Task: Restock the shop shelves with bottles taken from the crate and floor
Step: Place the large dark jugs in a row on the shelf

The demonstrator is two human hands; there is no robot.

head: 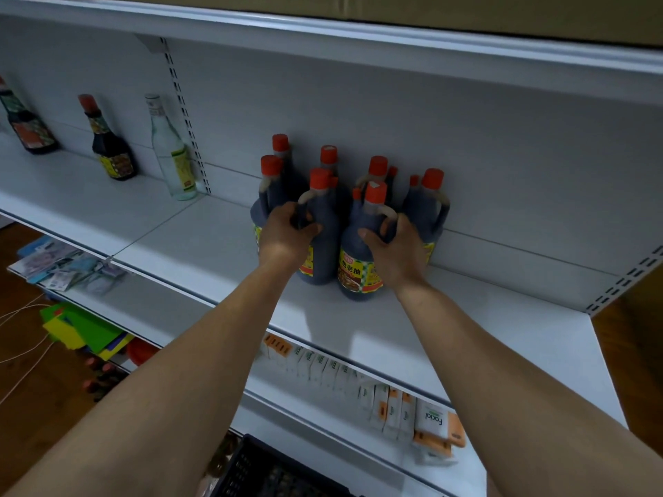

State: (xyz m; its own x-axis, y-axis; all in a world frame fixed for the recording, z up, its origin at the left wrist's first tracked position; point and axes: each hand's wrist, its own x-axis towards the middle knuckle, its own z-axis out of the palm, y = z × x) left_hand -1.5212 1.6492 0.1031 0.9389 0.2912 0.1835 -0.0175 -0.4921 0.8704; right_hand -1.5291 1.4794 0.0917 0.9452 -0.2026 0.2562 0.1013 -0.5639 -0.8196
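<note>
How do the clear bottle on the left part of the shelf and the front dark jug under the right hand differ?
The clear bottle is slim, see-through and pale, with a pale cap; the front dark jug is fat, nearly black, orange-capped. The clear bottle has no handle; the jug has a loop handle at its neck. The clear bottle stands alone and untouched; the jug sits in a cluster, gripped by the right hand. Both stand upright on the same white shelf.
</note>
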